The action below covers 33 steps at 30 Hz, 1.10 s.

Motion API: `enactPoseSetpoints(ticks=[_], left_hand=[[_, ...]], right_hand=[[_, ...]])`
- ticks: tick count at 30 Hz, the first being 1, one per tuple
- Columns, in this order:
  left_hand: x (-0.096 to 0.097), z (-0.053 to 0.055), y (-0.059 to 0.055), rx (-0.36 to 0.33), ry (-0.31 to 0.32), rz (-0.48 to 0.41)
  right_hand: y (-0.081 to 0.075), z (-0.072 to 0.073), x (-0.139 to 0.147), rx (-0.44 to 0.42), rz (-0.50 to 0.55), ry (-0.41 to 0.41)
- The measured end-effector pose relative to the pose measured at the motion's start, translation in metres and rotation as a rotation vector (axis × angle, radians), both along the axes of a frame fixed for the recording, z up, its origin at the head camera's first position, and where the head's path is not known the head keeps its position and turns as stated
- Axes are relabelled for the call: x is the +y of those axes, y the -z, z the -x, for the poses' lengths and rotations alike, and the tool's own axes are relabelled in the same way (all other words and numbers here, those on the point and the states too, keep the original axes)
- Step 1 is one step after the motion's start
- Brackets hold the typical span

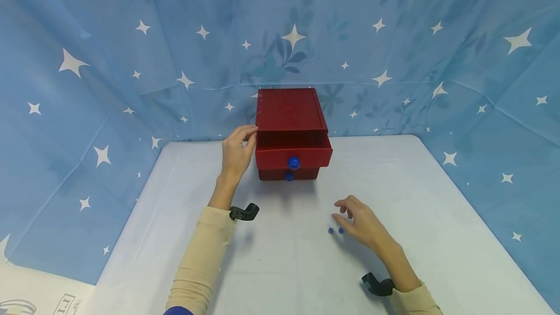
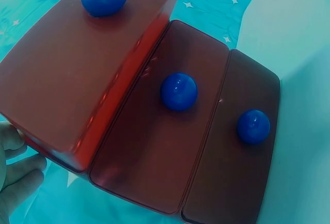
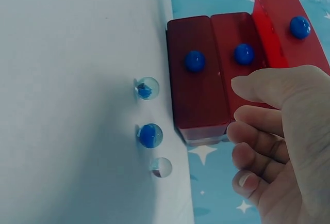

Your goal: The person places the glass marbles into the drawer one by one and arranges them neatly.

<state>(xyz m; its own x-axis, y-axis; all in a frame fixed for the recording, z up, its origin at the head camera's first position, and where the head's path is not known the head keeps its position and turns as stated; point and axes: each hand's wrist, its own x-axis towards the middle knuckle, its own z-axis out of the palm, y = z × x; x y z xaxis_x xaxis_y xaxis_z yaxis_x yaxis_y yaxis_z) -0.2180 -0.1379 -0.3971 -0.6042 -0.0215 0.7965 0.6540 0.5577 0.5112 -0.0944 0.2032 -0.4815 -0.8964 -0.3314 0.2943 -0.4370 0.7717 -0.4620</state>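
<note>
A small red drawer cabinet [image 1: 288, 111] stands at the back of the table, its top drawer [image 1: 273, 159] pulled out. Each of its three drawers has a round blue knob [image 2: 179, 92]. The left hand [image 1: 236, 152] rests its fingertips at the cabinet's upper left side, by the pulled-out drawer. In front of the cabinet, to the right, the right hand [image 1: 360, 220] hovers with loosely bent fingers and holds nothing. Near its thumb lie two blue marbles [image 1: 330, 231]. The right wrist view has three clear marbles [image 3: 150, 136] in a row, two with blue inside and one with a dark reddish patch.
A white table [image 1: 280, 276] carries everything. Behind it and along its sides hangs a blue cloth [image 1: 175, 38] with white stars. A printed pale sheet [image 1: 39, 290] shows at the lower left. Dark wrist cameras [image 1: 245, 212] sit on both wrists.
</note>
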Motion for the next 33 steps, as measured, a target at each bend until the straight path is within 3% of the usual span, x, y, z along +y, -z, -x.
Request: enactPoseSetpoints(ticks=[8, 14, 33], left_hand=[[0.0, -0.001, 0.0, 0.005, -0.003, 0.005], [0.001, 0.0, 0.0, 0.02, -0.002, -0.007], [0.0, -0.001, -0.001, 0.007, 0.005, -0.018]], right_hand=[[0.008, -0.001, -0.001, 0.017, 0.013, -0.043], [0.013, -0.002, -0.003, -0.022, 0.01, -0.054], [0.02, -0.004, -0.003, -0.109, -0.107, -0.124]])
